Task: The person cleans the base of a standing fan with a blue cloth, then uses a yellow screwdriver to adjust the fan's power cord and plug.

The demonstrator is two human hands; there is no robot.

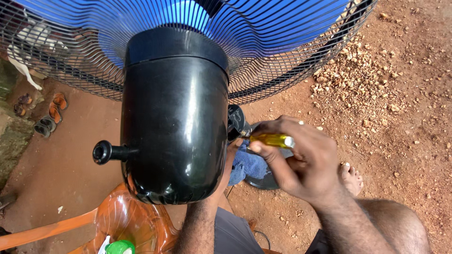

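Gripping a yellow-handled screwdriver (272, 139) at centre-right, the right hand (301, 162) angles it toward the black motor housing (175, 117) (tip hidden); the left hand (229, 162), probably steadying underneath, has a grip I cannot tell.

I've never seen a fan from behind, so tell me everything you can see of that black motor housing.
The motor housing is a glossy black, plastic-looking barrel with a rounded rear end and a seam near the wire grille it joins. A black knob sticks out on a short stem. The left forearm passes beneath it; the right hand works a yellow-handled screwdriver beside it.
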